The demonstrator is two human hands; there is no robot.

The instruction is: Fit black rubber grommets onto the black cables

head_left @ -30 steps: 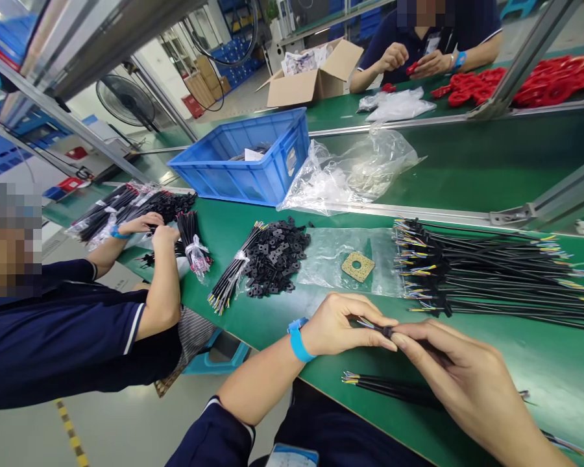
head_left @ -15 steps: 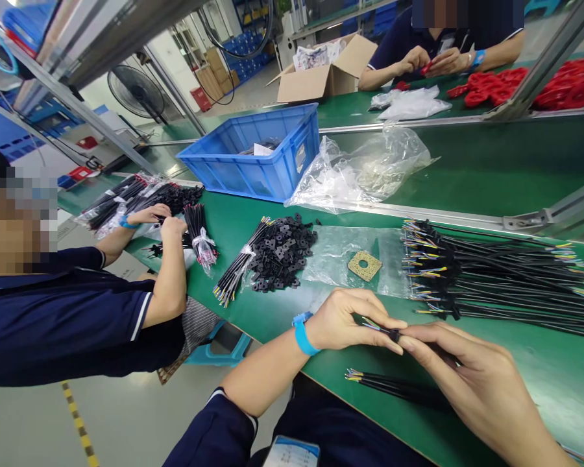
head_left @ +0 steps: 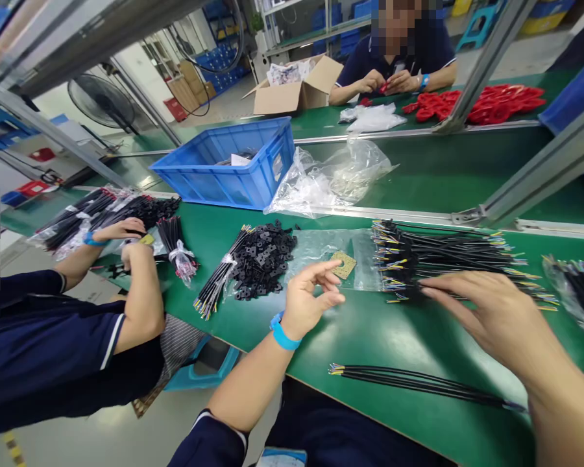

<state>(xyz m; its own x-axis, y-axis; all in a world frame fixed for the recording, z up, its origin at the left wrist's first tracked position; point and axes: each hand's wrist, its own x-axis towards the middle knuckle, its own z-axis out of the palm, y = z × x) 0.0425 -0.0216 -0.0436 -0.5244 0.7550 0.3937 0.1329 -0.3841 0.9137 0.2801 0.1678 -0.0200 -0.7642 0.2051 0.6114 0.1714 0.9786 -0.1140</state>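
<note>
So the right hand (head_left: 486, 305) and left hand (head_left: 316, 295) aren't meeting anymore: since the earlier frame the right's shifted to the cable pile (head_left: 462, 259). It's touching the black fittings (head_left: 409, 263) around the pile's 8 o'clock corner; can't tell if it's gripping. Left's hanging open, holding nothing. The loose cables (head_left: 418, 381) are lying on the bench (head_left: 370, 327) at the right hand's 7 o'clock, running nine to just past three, coloured tips (head_left: 337, 369) sitting nearer the left, at its 5:30.

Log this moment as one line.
left hand: open, near yellow pad; right hand: at black cable pile, grip unclear; loose cables: on green table
</note>
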